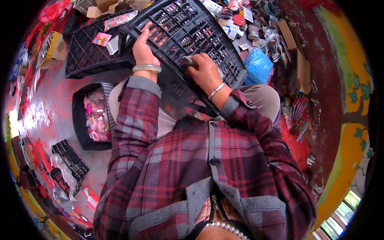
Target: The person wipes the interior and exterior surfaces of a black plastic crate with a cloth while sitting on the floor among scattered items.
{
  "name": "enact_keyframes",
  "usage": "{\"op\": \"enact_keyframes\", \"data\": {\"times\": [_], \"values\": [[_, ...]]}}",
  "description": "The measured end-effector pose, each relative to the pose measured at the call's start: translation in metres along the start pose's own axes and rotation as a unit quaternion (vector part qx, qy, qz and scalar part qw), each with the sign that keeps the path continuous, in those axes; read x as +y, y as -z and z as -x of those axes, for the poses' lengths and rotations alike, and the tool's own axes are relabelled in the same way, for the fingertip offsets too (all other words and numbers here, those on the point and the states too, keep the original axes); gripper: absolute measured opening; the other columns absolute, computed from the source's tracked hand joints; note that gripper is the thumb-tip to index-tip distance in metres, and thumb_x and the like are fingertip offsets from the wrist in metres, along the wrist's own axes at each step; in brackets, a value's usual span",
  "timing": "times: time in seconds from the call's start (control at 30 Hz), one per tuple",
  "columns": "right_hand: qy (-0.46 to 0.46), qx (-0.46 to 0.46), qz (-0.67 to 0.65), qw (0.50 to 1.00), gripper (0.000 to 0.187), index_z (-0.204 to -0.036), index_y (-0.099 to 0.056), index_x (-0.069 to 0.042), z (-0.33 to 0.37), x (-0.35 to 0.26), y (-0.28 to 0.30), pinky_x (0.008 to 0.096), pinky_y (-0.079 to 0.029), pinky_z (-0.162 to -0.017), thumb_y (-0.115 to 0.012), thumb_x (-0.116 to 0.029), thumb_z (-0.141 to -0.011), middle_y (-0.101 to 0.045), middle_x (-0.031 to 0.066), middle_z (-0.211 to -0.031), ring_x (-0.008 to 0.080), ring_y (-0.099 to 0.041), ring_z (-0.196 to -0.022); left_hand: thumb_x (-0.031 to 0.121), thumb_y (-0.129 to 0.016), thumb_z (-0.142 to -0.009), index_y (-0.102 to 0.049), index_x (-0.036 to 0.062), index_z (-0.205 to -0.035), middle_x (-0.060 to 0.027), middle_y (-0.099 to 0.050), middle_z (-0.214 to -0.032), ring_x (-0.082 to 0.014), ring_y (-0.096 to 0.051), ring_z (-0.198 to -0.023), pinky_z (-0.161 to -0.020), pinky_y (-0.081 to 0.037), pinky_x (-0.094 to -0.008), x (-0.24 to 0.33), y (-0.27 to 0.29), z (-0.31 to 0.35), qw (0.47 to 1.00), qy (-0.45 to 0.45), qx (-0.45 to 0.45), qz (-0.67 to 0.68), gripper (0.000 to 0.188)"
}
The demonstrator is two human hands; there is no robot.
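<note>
A black plastic lattice crate [186,28] is tilted up in front of me over my lap. My left hand [145,50] grips its left edge, with the fingers partly showing through the openings. Against the crate's lattice, my right hand [206,73] is closed around a small dark wad [189,61] with a greyish, wet-looking end; its exact kind is hard to tell. A bit of something pale shows beside the right hand's knuckles. My palm and fingers hide part of the crate's lower grid.
Another black crate [74,60] lies to the left, with a pink card [102,39] on it. Near my left knee stands a black bin [80,120] holding pink items. A blue plastic-wrapped bundle [258,66], cardboard boxes [302,72] and heaped small goods lie to the right.
</note>
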State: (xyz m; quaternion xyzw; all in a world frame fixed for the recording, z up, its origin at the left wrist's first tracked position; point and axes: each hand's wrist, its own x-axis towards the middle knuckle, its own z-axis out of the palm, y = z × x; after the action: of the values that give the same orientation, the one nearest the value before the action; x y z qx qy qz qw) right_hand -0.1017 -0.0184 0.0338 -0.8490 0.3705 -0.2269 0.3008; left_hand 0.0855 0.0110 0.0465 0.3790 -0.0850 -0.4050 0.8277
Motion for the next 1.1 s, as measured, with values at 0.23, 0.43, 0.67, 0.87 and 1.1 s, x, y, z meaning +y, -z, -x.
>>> {"op": "enact_keyframes", "data": {"times": [0.23,0.43,0.67,0.87,1.1], "values": [[0.032,0.07,0.061,0.995,0.023,-0.083,-0.054,-0.004,-0.005,0.013,-0.003,0.0431,-0.044,-0.076,-0.066,-0.01,-0.065,-0.053,0.0168,-0.087,0.0365,-0.052,-0.086,0.013,-0.041,-0.09,-0.049,0.0037,-0.119,-0.0153,-0.055,-0.109,-0.0261,-0.055,-0.094,-0.082,-0.048,-0.0425,-0.003,-0.006,0.007,1.0,0.006,-0.028,0.011,0.031],[-0.077,0.143,-0.006,0.987,0.018,-0.084,-0.061,-0.003,-0.028,0.061,0.024,0.0403,-0.045,-0.074,-0.063,-0.012,-0.069,-0.056,0.0165,-0.084,0.0346,-0.055,-0.083,0.012,-0.043,-0.09,-0.05,0.0039,-0.117,-0.0142,-0.054,-0.106,-0.0252,-0.056,-0.093,-0.08,-0.049,-0.0425,-0.004,-0.002,0.004,1.0,-0.018,0.007,0.023,0.029],[0.073,0.065,0.045,0.994,0.017,-0.087,-0.066,-0.005,-0.035,0.058,0.006,0.0384,-0.048,-0.074,-0.062,-0.013,-0.073,-0.058,0.0152,-0.086,0.0334,-0.057,-0.084,0.014,-0.041,-0.091,-0.05,0.0035,-0.116,-0.0148,-0.054,-0.106,-0.025,-0.057,-0.091,-0.078,-0.049,-0.0412,-0.005,-0.003,0.005,1.0,-0.021,0.013,0.001,0.029],[0.018,-0.057,0.061,0.996,0.018,-0.085,-0.066,-0.004,-0.029,0.032,0.011,0.0418,-0.047,-0.074,-0.059,-0.017,-0.075,-0.056,0.0166,-0.083,0.0352,-0.057,-0.081,0.017,-0.041,-0.091,-0.051,0.0026,-0.116,-0.0146,-0.056,-0.105,-0.0255,-0.058,-0.089,-0.079,-0.049,-0.0411,-0.001,-0.001,0.005,1.0,-0.021,0.014,-0.008,0.03],[0.036,0.037,0.021,0.998,0.017,-0.088,-0.062,-0.004,-0.011,0.049,0.003,0.0432,-0.046,-0.072,-0.059,-0.014,-0.075,-0.055,0.0181,-0.083,0.0363,-0.055,-0.082,0.016,-0.041,-0.09,-0.051,0.0019,-0.117,-0.0153,-0.056,-0.106,-0.0275,-0.06,-0.092,-0.08,-0.049,-0.0419,0.0,-0.005,0.008,1.0,-0.006,-0.021,-0.011,0.031]]}}
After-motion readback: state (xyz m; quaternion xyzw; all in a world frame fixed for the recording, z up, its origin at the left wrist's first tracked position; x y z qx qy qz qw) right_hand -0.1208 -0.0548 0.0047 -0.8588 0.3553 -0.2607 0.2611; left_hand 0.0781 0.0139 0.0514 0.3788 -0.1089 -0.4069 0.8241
